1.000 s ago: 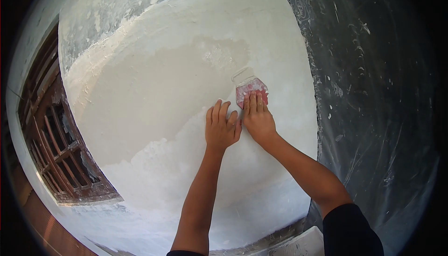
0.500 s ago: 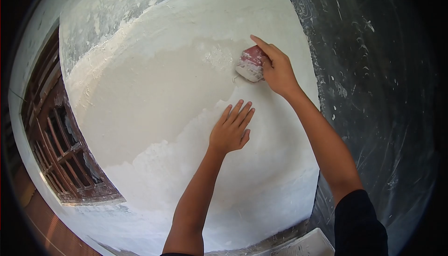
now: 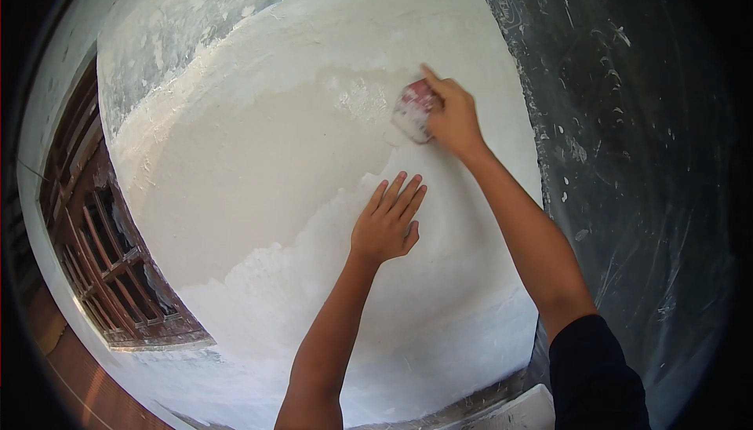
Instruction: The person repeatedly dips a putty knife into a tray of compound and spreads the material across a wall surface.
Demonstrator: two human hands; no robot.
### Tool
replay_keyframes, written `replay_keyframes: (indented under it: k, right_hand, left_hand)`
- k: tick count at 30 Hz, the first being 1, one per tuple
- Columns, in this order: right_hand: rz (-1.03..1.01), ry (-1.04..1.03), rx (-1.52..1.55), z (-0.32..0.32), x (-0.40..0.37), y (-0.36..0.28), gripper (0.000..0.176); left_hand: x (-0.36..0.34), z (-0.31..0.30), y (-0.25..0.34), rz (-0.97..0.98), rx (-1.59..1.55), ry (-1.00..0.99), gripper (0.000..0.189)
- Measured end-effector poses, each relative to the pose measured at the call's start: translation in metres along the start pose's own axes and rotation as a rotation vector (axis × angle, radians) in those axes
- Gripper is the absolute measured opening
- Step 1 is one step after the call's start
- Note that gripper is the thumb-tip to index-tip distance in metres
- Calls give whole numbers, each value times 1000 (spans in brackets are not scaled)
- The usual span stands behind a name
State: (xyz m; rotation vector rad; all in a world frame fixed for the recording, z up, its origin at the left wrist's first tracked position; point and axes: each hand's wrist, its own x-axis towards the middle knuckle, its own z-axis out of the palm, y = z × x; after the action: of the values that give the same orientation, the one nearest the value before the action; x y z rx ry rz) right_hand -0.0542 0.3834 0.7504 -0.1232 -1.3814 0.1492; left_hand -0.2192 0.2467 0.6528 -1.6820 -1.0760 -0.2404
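Observation:
My right hand (image 3: 453,116) grips a worn red and white block (image 3: 416,110), smeared with white and slightly blurred, against the pale wall (image 3: 259,171). One finger points up past its top edge. Lower and to the left, my left hand (image 3: 386,220) lies flat on the wall with its fingers spread and nothing in it. A rough white patch (image 3: 363,99) shows on the wall just left of the block. Around my left hand the surface is whiter than the greyish-beige area to its left.
A brown wooden window with bars (image 3: 118,261) is set in the wall at the left. Along the right runs a dark wall (image 3: 627,155) with white marks and scratches. A white-edged object (image 3: 527,412) stands low at the bottom right.
My right hand and the block have shifted slightly left and a little down, and the right forearm moved left with them. My left hand has stayed in place.

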Motion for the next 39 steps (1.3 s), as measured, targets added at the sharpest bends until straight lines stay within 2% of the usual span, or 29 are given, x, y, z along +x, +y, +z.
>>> replay_keyframes:
  k: [2, 3, 5, 7, 9, 11, 13, 16, 17, 19, 21, 22, 23, 26, 27, 29, 31, 33, 36, 37, 39]
  right_hand:
    - [117, 286, -47, -13, 12, 3, 62]
    - [115, 286, -46, -14, 13, 1, 62]
    - [24, 153, 145, -9, 4, -15, 64]
    - [-26, -137, 142, 5, -9, -27, 64]
    - [-12, -19, 49, 12, -4, 0, 62]
    - [150, 282, -33, -5, 15, 12, 62]
    - [146, 357, -23, -12, 18, 9, 62]
    - [-43, -8, 150, 7, -6, -21, 61]
    - [-43, -133, 145, 11, -11, -31, 62]
    - [-22, -12, 19, 17, -2, -4, 62]
    - [136, 351, -55, 1, 19, 10, 61]
    - [173, 431, -33, -9, 24, 4, 60]
    - [174, 429, -30, -7, 22, -1, 60]
    - [-70, -17, 141, 11, 0, -22, 58]
    - [-102, -107, 138, 18, -6, -23, 59]
    - [-67, 98, -40, 15, 6, -2, 60]
    - [145, 389, -5, -1, 23, 6, 60]
    - [184, 364, 63, -8, 16, -4, 60]
    - [-107, -131, 90, 5, -9, -21, 58]
    - [-103, -131, 90, 5, -10, -14, 58]
    - [-4, 157, -96, 1, -3, 7, 60]
  left_hand:
    - [0, 1, 0, -8, -9, 20, 61]
    - [1, 1, 0, -8, -8, 22, 61]
    - [1, -1, 1, -15, -12, 20, 61]
    - [1, -1, 1, -14, -10, 17, 60]
    - [1, -2, 0, -7, 2, 17, 60]
    - [0, -1, 1, -18, -17, 21, 60]
    - [0, 0, 0, -20, -13, 20, 60]
    - [1, -1, 0, -23, -15, 17, 60]
    - [1, -2, 0, -19, -12, 13, 60]
    - [1, -2, 1, -19, -8, 5, 61]
    - [1, -2, 0, -27, 7, 5, 61]
    - [2, -1, 1, -28, -2, 13, 60]
    - [1, -1, 1, -29, -14, 19, 60]
    - [0, -1, 0, -22, 8, 15, 60]
    - [0, -1, 2, -23, 5, 12, 60]
    - [1, -3, 1, -25, 15, 9, 60]
    - [2, -2, 1, -28, 11, 13, 60]
    - [0, -2, 1, -33, 5, 16, 60]
    - [1, -1, 2, -27, 8, 7, 60]
    - [0, -2, 2, -25, 18, 6, 61]
    - [0, -3, 0, -16, 33, 5, 61]
